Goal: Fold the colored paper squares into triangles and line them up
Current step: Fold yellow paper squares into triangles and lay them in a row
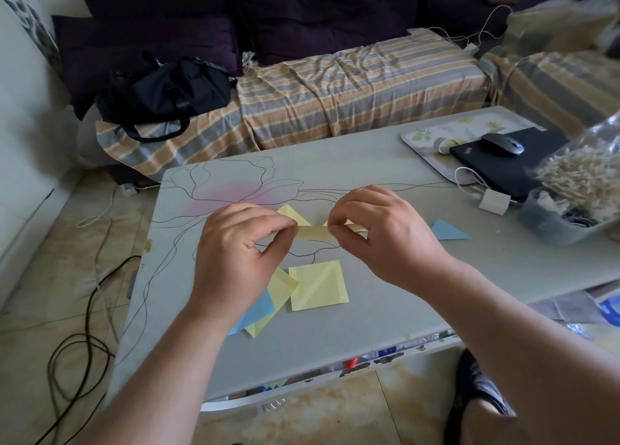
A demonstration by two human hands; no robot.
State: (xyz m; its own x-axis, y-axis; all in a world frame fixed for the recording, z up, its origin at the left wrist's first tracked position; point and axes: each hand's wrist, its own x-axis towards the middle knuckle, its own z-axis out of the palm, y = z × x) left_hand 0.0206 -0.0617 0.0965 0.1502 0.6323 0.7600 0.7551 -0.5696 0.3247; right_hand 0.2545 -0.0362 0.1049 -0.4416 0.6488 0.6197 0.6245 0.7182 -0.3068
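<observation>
We pinch the yellow paper (313,231) between left hand (240,253) and right hand (379,240). Its long axis runs left-right. The folded blue triangle (448,230) lies right, nearer our right hand.

matt yellow paper (313,231), smooth matt table (369,277), striped cloth cover (352,85)

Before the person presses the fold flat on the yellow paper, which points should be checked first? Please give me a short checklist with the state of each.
1. Left hand pinches the yellow paper: ok.
2. Right hand pinches its other end: ok.
3. Corners of that paper meet exactly: cannot tell, the fingers cover them.
4. Bare table under the hands for pressing: ok.
5. Blue triangle already lies folded to the right, apart from the hands: ok.
6. Loose yellow square and the overlapping pile wait near the front edge, unfolded: ok.
</observation>
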